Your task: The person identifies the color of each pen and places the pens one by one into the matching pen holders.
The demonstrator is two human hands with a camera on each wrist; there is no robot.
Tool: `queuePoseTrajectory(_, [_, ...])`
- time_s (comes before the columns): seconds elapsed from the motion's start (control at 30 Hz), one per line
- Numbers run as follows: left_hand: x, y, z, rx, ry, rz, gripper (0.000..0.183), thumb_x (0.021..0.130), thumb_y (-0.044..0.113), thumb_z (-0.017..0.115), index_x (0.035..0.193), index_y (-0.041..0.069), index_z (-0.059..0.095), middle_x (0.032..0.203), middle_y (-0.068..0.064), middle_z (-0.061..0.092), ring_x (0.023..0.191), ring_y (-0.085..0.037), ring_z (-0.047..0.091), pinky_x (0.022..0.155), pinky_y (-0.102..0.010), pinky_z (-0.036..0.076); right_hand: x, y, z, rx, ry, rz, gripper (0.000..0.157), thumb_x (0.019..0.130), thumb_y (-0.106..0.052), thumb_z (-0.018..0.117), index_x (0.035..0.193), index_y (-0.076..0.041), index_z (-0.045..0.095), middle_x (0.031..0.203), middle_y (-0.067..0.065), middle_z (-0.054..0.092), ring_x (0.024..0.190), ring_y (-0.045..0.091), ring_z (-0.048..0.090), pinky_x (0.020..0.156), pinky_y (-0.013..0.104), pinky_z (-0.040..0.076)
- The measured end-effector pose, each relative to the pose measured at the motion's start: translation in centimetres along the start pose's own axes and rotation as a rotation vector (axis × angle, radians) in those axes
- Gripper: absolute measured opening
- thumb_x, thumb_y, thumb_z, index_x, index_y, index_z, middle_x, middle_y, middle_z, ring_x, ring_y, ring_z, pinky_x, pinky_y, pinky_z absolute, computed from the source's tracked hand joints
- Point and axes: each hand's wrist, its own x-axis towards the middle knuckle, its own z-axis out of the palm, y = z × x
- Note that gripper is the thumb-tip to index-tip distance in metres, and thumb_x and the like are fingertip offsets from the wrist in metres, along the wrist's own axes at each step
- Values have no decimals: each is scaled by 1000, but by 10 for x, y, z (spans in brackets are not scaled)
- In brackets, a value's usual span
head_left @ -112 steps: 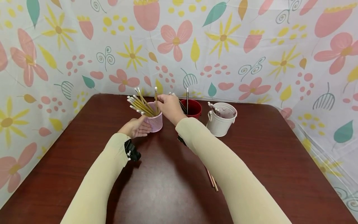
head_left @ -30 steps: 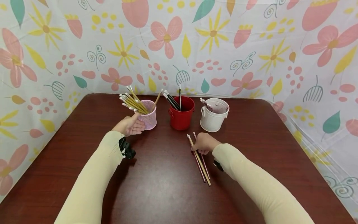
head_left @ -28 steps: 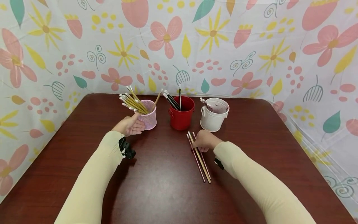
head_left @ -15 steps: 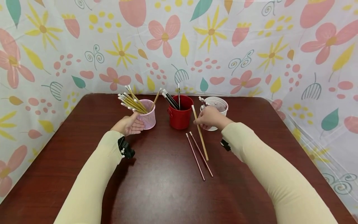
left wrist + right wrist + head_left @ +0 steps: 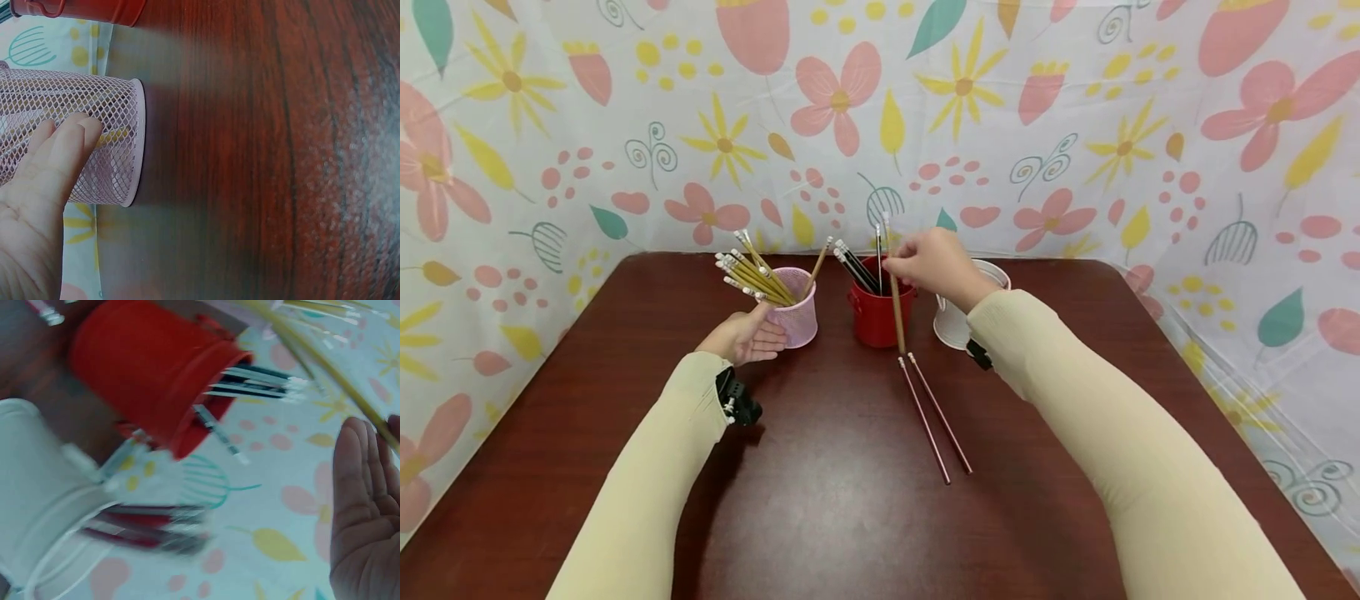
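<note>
The right hand [image 5: 932,265] pinches a wooden pencil [image 5: 895,308] near its upper end, in the air in front of the red bucket [image 5: 880,317]; the pencil hangs close to upright, its long axis nearly vertical, pale eraser end up by the fingers and the lower end down toward the bench [image 5: 820,500]. It looks light, stiff and smooth-sided, so I judge a fingertip pinch is enough, though held this high it may swing; taking it nearer the middle would steady it. The left hand [image 5: 747,335] lies with straight fingers flat against the side of the pink mesh cup [image 5: 797,317], which holds a leaning bunch of yellow pencils [image 5: 752,273]. Two reddish pencils [image 5: 936,421] lie side by side on the bench, pointing away from the person, just below the held one. A white bucket [image 5: 951,325] stands right of the red one
</note>
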Motion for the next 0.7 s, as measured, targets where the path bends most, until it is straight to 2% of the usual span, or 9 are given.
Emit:
queuePoseTrajectory(0.1, [1,1,1,-17,-4,-2,49,97,32,36,118,-9,49,87,-6,64,83,-16,64,96,-37,47,6,-14,2,23,73,-50,18,88,-20,66,86,-3,73,74,6,68,72,16,59,63,25,45])
queuePoseTrajectory(0.27, [3,3,3,-15,-2,-8,47,97,32,36,117,-9,49,87,-6,64,82,-16,64,95,-37,48,14,-31,10,118,132,-105,22,89,-17,67,102,-1,73,96,10,72,92,19,65,80,29,52])
queuePoseTrajectory(0.4, [4,3,4,-12,4,-8,53,97,33,36,124,-12,47,85,-5,64,82,-15,64,95,-36,48,20,-42,21,189,221,-162,19,88,-14,68,101,0,73,97,10,72,91,19,67,80,27,53])
queuePoseTrajectory(0.53, [4,3,4,-10,-1,7,59,97,35,38,130,-14,44,88,-7,64,85,-16,64,97,-37,47,23,-49,41,258,285,-236,16,87,-7,68,98,3,73,94,13,72,89,21,68,78,25,53])
queuePoseTrajectory(0.6, [3,2,3,-9,-6,5,58,97,34,38,130,-14,43,92,-8,64,87,-17,64,98,-38,46,24,-51,53,254,289,-266,15,86,-5,68,98,3,73,94,13,72,88,20,69,77,23,53])
queuePoseTrajectory(0.7, [2,0,0,2,-7,2,58,96,33,36,130,-13,43,96,-9,64,90,-17,63,99,-39,45,24,-54,68,190,277,-306,17,87,-6,67,100,2,73,96,11,72,90,18,69,77,21,53])
